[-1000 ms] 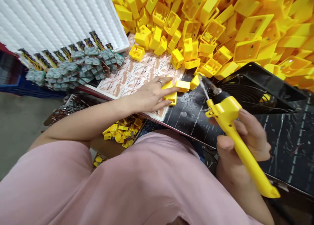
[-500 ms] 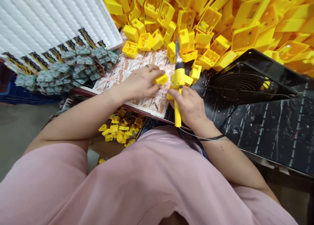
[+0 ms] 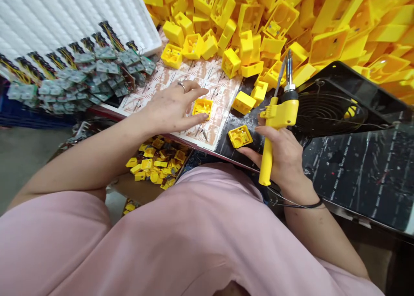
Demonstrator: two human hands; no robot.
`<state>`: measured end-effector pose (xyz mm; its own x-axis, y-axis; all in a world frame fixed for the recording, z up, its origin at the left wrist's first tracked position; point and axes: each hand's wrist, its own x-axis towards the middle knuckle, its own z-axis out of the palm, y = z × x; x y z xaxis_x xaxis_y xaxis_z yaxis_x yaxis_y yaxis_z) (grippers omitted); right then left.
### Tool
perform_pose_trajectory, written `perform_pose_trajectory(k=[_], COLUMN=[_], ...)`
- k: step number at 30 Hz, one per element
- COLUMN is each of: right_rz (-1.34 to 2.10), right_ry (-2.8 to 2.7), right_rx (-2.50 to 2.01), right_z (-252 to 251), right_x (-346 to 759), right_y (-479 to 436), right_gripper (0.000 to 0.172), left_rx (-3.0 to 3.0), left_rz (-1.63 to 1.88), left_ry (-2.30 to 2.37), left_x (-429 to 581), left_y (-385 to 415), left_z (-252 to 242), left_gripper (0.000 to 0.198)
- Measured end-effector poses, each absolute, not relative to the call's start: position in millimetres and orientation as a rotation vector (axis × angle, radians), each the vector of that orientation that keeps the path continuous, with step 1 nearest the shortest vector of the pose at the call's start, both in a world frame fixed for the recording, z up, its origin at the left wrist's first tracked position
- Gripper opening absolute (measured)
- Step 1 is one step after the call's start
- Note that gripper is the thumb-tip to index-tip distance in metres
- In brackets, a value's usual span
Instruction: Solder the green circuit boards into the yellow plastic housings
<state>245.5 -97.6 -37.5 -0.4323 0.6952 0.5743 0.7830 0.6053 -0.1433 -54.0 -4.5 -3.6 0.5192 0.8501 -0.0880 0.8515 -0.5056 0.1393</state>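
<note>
On the paper-covered part of the bench, a small open yellow plastic housing [image 3: 202, 107] lies between the thumb and fingers of my left hand [image 3: 174, 106]. Those fingers are spread, and the thumb is at the housing's lower edge. My right hand [image 3: 284, 158] grips a yellow soldering gun [image 3: 280, 115] with a thin wire trailing from its handle. Its metal tip points up and away from me. One digit of that hand reaches left to the lower edge of a second yellow housing [image 3: 240, 136], whose open side faces up on the black surface.
Yellow housings are heaped [image 3: 258, 24] across the back. A black fan [image 3: 326, 106] stands at the right on the black mat [image 3: 355, 171]. At the left, circuit boards with wires [image 3: 80, 80] lean by white foam [image 3: 71, 16]. A lower box holds small yellow parts [image 3: 155, 162].
My right hand has moved right and toward me with the soldering gun, away from my left hand. My left fingers have spread, and the yellow piece between them now shows its open side.
</note>
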Motion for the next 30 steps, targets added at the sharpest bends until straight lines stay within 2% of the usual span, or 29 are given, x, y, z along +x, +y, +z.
perform_pose_trajectory(k=[3, 6, 8, 10, 13, 17, 20, 23, 26, 30], right_rz=[-0.285, -0.37, -0.255, -0.072, 0.051, -0.23, -0.386, -0.306, -0.161, -0.018], right_ry=[-2.224, -2.267, -2.32, -2.355, -2.343, -2.237, -2.2, -2.181, -2.154, -2.185], right_rx=[-1.228, -1.272, -1.21, -1.105, -1.078, -1.332, -1.49, -1.439, -1.285, -1.233], right_z=[-43, -51, -53, -52, -48, -48, -53, -57, -58, -58], right_x=[232, 222, 227, 240, 259, 252, 236, 230, 228, 219], right_y=[-98, -97, -96, -96, -98, -104, -107, -107, -100, -82], right_gripper=[0.057, 0.046, 0.036, 0.037, 0.045, 0.058, 0.049, 0.038, 0.041, 0.038], left_rx=[2.638, 2.673, 2.73, 2.768, 2.749, 2.672, 2.641, 2.674, 2.73, 2.863], left_rz=[-0.034, -0.063, -0.003, 0.094, 0.221, 0.317, 0.318, 0.392, 0.492, 0.54], left_ry=[1.56, 1.582, 1.359, 1.031, 0.79, 0.929, 1.011, 0.875, 0.661, 0.55], left_x=[-43, -31, -31, -37, -48, -53, -52, -53, -55, -51], left_y=[-10, -15, -17, -19, -22, -25, -27, -30, -33, -37], left_z=[-12, -20, -22, -24, -28, -34, -38, -39, -38, -41], left_gripper=[0.073, 0.062, 0.053, 0.048, 0.058, 0.074, 0.064, 0.044, 0.028, 0.021])
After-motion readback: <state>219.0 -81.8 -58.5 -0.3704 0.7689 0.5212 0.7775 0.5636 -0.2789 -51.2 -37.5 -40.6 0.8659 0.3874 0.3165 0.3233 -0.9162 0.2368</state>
